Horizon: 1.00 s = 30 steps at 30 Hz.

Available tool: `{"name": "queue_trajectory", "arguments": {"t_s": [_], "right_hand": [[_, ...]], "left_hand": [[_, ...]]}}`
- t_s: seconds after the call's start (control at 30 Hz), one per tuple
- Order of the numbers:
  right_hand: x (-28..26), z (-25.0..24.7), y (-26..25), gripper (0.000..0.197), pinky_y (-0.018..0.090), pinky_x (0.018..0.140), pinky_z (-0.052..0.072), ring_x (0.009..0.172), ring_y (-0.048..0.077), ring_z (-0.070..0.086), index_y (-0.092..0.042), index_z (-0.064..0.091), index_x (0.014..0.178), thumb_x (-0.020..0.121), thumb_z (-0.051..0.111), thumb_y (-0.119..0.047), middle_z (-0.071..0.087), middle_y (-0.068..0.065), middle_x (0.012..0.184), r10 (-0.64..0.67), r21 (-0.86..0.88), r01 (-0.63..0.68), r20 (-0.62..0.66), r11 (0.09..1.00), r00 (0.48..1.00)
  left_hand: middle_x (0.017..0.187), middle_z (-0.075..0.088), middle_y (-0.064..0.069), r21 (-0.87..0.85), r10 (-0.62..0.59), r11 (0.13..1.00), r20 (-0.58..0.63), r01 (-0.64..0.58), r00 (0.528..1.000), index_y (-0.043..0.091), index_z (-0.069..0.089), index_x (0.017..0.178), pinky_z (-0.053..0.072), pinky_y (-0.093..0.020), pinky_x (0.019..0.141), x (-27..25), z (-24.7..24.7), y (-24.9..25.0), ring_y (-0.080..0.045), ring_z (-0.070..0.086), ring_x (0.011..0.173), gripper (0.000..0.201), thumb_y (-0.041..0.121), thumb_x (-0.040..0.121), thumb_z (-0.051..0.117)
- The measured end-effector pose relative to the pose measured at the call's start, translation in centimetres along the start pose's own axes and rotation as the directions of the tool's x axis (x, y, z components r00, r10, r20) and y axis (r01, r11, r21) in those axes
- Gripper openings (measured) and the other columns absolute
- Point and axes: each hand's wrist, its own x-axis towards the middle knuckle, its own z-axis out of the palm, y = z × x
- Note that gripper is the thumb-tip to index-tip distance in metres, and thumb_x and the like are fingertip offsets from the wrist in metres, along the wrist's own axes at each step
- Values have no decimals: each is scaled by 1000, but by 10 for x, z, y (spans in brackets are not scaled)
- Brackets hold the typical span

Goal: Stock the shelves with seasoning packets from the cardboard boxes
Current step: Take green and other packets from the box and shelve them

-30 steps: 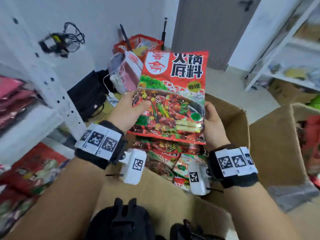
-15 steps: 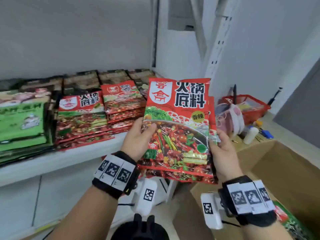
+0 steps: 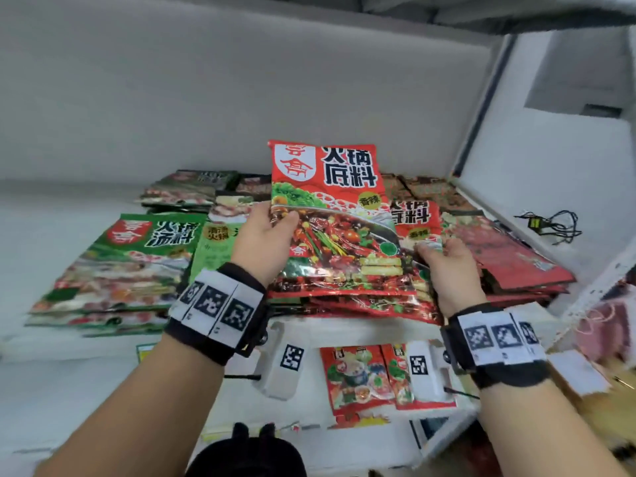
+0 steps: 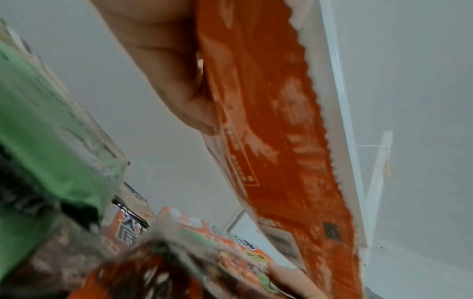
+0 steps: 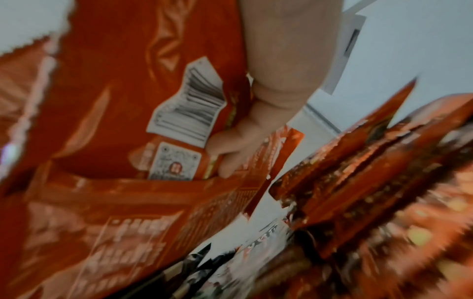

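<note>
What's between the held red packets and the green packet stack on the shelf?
In the head view, the left hand gripping the red packets, and behind it a light green packet beside the green stack.

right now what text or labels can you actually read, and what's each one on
"火锅底料": large black characters on the held red packet.
"香辣": round badge on the same packet.
"料" and "香辣": red packet behind it; the rest is covered.
"火锅汤料": green packet, slightly blurred.
White logo patch on the red packets: stylised, not clearly readable.
Barcode and back print: too blurred.
Square coded tags on the wristbands: no words.
</note>
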Motion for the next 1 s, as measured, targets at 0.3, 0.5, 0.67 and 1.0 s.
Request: {"name": "queue_trajectory", "arguments": {"t_s": [0.3, 0.5, 0.67, 1.0], "right_hand": [[53, 55, -3, 48, 25, 69, 50, 87, 26, 62, 3, 45, 128, 86, 63, -12, 63, 19, 111, 95, -546, 49, 232, 836, 968], [49, 68, 0, 65, 37, 103, 37, 128, 36, 41, 9, 8, 145, 90, 43, 2, 35, 26, 142, 83, -818, 237, 326, 523, 942], [46, 55, -5, 35, 37, 108, 28, 127, 34, 35, 2, 52, 125, 92, 47, -8, 42, 22, 134, -72, -793, 410, 426, 451, 902], [49, 25, -16, 59, 35, 88, 52, 102, 16, 63, -22, 45, 135, 82, 68, -9, 63, -1, 118, 46, -12, -46, 424, 999, 904]], "left_hand": [[110, 49, 4, 96, -92, 991, 13, 91, 996, 9, 44, 131, 26, -19, 80, 22, -12, -15, -7, 37, 95, 40, 28, 95, 47], [108, 55, 3, 106, -144, 984, 9, 142, 990, 10, 49, 124, 33, -23, 80, 27, 2, -21, -13, 47, 95, 33, 25, 95, 47], [91, 58, 5, 91, -167, 982, -6, 167, 986, 16, 52, 108, 36, -26, 75, 27, 14, -18, -21, 55, 96, 17, 26, 94, 48], [122, 57, -4, 205, -64, 977, -13, 65, 998, 10, 28, 141, 43, -32, 92, 30, 47, 10, -17, 53, 105, 58, 31, 92, 52]]}}
